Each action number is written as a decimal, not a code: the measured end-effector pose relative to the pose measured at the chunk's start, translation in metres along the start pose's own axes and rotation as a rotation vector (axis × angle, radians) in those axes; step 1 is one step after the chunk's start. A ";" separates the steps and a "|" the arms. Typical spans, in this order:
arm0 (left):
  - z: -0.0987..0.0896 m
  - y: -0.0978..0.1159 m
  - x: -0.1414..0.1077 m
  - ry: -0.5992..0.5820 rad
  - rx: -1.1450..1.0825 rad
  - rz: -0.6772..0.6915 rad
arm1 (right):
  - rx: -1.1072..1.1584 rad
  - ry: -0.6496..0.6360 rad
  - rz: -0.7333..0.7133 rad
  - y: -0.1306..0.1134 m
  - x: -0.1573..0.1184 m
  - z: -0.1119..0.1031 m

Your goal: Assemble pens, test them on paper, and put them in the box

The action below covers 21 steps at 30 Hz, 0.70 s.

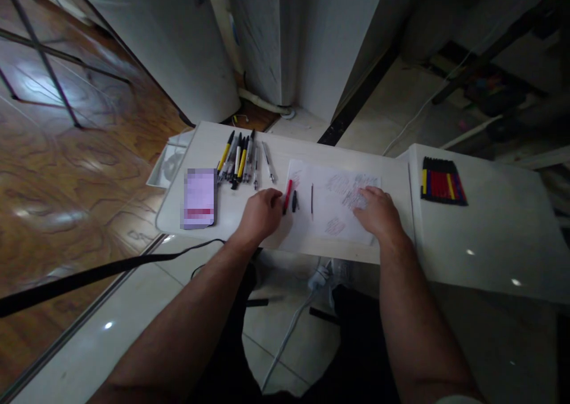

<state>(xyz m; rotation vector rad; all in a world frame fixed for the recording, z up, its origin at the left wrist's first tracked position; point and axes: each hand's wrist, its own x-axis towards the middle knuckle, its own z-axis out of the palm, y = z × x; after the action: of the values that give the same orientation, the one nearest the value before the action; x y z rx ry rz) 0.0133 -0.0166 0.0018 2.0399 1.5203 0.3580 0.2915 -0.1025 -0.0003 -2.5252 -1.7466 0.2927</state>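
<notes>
A white sheet of paper (303, 232) with scribbled patches lies on the narrow table. On its left part are a red pen piece (288, 196), a short black piece (294, 201) and a thin dark refill (312, 201). My left hand (263, 214) is at the paper's left edge, fingers curled beside the red piece; whether it holds anything is hidden. My right hand (378, 211) rests on the paper's right side over the scribbles, fingers apart, with nothing in it.
Several yellow, black and clear pens (240, 158) lie in a pile at the back left. A phone (199, 197) is at the table's left. Red, black and yellow markers (442, 183) sit in a row on the right surface. A black strap (111, 269) crosses the lower left.
</notes>
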 end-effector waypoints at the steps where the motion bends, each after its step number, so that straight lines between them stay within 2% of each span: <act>1: 0.001 0.000 -0.004 0.016 -0.014 -0.005 | 0.011 0.009 -0.002 0.000 -0.003 0.003; 6: 0.002 0.006 -0.024 0.079 -0.071 0.010 | 0.073 0.133 -0.036 0.003 -0.018 0.019; 9: -0.001 0.011 -0.033 0.153 -0.050 0.064 | 0.126 0.175 -0.046 0.004 -0.028 0.018; 11: -0.003 0.011 -0.036 0.221 -0.034 0.052 | 0.146 0.194 -0.027 0.005 -0.037 0.015; 14: -0.004 0.006 -0.036 0.195 -0.003 -0.017 | 0.184 0.229 -0.014 0.005 -0.049 0.012; 17: -0.004 0.001 -0.030 0.195 0.002 0.004 | 0.227 0.310 0.086 -0.003 -0.056 0.012; 21: -0.004 0.006 -0.017 0.196 0.014 -0.016 | 0.275 0.254 0.110 -0.024 -0.052 0.012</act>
<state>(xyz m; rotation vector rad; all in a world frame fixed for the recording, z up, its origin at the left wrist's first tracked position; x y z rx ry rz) 0.0104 -0.0322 0.0101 2.0516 1.6574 0.5559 0.2496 -0.1435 -0.0021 -2.3454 -1.3762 0.1912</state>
